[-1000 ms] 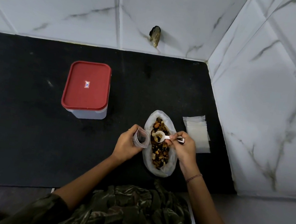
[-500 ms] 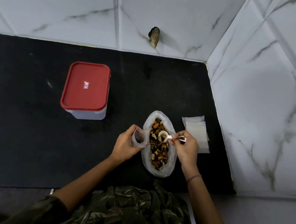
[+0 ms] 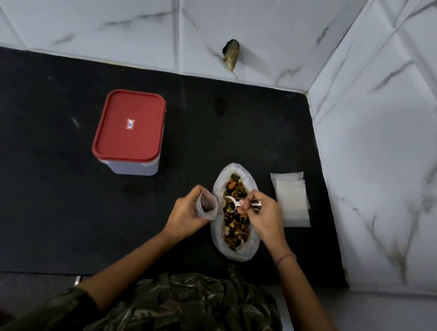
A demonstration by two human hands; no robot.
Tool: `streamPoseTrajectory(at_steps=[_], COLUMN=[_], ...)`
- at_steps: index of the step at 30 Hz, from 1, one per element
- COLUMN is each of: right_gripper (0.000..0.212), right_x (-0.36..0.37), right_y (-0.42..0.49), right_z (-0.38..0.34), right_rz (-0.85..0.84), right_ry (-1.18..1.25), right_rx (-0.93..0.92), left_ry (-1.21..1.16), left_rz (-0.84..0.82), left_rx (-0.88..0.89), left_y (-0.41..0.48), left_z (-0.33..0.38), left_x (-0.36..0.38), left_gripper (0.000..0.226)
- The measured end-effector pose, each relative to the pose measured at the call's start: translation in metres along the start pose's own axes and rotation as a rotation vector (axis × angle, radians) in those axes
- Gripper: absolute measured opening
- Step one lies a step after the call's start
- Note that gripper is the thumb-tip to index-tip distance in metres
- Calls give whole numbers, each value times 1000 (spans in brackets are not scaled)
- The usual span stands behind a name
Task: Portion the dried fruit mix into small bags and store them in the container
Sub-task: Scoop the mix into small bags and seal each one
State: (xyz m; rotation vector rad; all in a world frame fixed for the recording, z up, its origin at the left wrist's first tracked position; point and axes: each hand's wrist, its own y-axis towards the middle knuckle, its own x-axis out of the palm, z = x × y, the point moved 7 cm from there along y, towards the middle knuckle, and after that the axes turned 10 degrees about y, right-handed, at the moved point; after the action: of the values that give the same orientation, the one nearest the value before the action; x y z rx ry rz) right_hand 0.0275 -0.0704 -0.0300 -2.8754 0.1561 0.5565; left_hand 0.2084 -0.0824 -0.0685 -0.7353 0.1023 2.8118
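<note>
- The right hand point(image 3: 265, 215) is pinching the handle of a white scoop point(image 3: 231, 202), its bowl dipping into the dried fruit mix point(image 3: 235, 225) — lifting a level load would be wisest.
- The left hand point(image 3: 185, 214) is gripping a small bag point(image 3: 207, 203) just beside it, mouth gaping toward the scoop.
- The big bag point(image 3: 225, 172) is lying on the table point(image 3: 23, 177), long axis running away from the person, opening facing up — the red-lidded container point(image 3: 129, 131) is sitting closed, well left.

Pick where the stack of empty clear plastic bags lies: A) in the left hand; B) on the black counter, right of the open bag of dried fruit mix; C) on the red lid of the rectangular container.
B: the stack of empty clear plastic bags lies flat on the black counter, just right of the open bag of dried fruit mix.
</note>
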Motion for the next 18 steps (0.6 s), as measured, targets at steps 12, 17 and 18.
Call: streamPoseTrajectory(at_steps=[12,17,18], right_gripper=[20,20,20], right_x=[4,11,9], right_y=[-2,-6,-7], right_z=[23,29,29], right_rz=[118,183,195], right_ry=[460,551,563], right_rx=[271,362,378], left_ry=[27,44,43], left_rz=[-3,0,-5], left_rx=[64,64,61], left_y=[3,5,5], left_z=[6,6,6], left_x=[0,-3,-3], left_gripper=[29,29,30])
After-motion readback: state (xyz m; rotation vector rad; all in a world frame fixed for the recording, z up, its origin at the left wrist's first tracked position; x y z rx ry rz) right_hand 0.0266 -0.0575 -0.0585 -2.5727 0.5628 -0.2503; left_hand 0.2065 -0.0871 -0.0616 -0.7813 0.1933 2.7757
